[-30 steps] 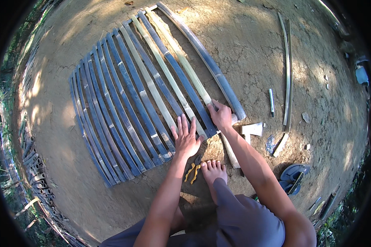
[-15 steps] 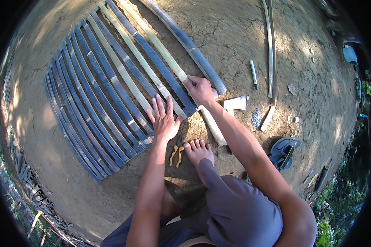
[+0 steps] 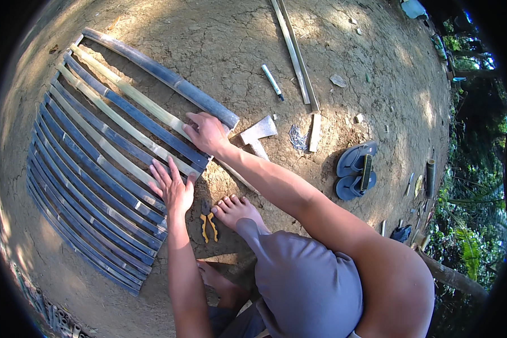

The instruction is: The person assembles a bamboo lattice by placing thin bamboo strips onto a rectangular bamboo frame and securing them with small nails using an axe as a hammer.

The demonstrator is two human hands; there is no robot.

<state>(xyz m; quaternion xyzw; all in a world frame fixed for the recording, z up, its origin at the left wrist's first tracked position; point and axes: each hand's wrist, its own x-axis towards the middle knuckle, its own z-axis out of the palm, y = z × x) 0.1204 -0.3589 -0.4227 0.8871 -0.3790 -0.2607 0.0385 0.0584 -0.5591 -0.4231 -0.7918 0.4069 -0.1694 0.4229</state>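
A panel of dark and pale bamboo slats (image 3: 104,160) lies on the ground at the left, its slats side by side with gaps between them. My left hand (image 3: 173,188) rests flat with fingers spread on the near ends of the slats. My right hand (image 3: 207,134) has its fingers curled on the near end of a pale bamboo slat (image 3: 138,98). Just beyond it lies a thick dark half-round bamboo piece (image 3: 169,79), apart from the other slats along most of its length. Pliers with yellow handles (image 3: 209,227) lie beside my bare foot (image 3: 236,213).
Right of my right hand lie a hatchet (image 3: 259,130), a heap of nails (image 3: 298,137) and a short wood strip (image 3: 315,133). Farther off are a white marker (image 3: 272,83) and long bamboo strips (image 3: 296,53). Dark sandals (image 3: 355,169) sit at the right on cracked earth.
The whole view has turned and shifted, so the panel sits farther left and more of the hatchet shows. Both hands stay at about the same places on the slats.
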